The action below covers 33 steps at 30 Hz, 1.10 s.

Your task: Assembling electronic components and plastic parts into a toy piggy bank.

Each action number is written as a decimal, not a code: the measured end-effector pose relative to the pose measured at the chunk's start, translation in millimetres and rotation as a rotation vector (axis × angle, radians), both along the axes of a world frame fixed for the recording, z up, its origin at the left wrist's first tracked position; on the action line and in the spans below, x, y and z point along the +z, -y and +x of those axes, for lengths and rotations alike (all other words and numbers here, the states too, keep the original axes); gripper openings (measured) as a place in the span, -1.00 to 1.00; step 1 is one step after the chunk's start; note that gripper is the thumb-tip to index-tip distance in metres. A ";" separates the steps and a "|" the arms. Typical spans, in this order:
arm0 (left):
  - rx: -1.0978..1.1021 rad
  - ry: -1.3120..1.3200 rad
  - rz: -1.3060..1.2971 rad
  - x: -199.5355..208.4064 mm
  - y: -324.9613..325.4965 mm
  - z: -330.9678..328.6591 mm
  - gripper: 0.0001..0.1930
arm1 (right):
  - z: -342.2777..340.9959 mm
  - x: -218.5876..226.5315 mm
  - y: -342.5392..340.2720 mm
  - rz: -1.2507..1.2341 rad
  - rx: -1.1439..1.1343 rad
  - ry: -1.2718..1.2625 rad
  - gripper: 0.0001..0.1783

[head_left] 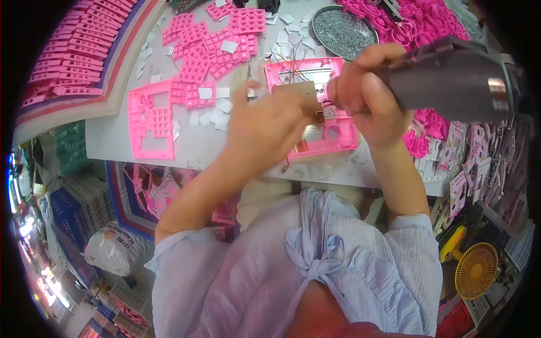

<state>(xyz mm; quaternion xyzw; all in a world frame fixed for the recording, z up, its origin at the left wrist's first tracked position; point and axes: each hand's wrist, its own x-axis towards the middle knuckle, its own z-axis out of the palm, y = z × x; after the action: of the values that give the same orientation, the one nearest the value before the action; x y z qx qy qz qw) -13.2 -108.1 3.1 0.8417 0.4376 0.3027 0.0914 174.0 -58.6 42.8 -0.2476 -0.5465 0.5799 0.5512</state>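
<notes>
My right hand (373,93) is wrapped around a dark grey electric screwdriver (451,80), a little blurred by motion. Its front end points left toward a brown circuit board (304,97). My left hand (267,121), also smeared, has its fingers closed at the left part of that board, which is over a pink plastic case (345,135). Thin wires (293,66) stick up at the far side of the case. Whether the screwdriver's tip touches anything is hidden by my fingers.
A round tray (316,35) of small metal screws stands behind the case. Pink keypads (194,67) and white paper pieces are strewn at the back left. A pink front panel (151,119) lies left. Pink parts are heaped far right; a yellow fan (477,270) stands below right.
</notes>
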 end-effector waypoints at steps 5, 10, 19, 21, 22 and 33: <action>0.036 -0.014 -0.054 -19.1 10.1 2.5 -0.86 | -14.1 -21.8 -16.9 0.082 -0.012 0.004 -0.81; 0.054 0.021 -0.052 -19.9 13.0 2.3 -0.86 | -17.9 -29.6 -23.4 0.142 0.020 0.091 -0.85; 0.102 0.122 -0.175 -17.7 14.1 2.9 -0.92 | -22.5 -27.8 -20.3 0.130 0.013 0.170 -0.81; 0.124 0.176 -0.197 -16.1 9.5 3.4 -0.93 | -14.9 -19.4 -27.2 0.081 0.061 0.181 -0.75; 0.132 0.203 -0.208 -15.3 6.4 4.2 -0.93 | -12.2 -11.3 -29.5 0.111 0.131 0.053 -0.72; 0.008 0.190 -0.073 -9.7 -16.9 20.9 -0.88 | 6.1 -0.3 -12.5 0.195 0.241 -0.210 -0.68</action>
<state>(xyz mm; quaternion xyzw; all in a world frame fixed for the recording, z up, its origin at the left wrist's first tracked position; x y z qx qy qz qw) 7.7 -91.2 -6.6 0.8037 0.4410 0.3652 0.1619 180.1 -46.1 42.5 -0.0637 -0.5652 0.6088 0.5531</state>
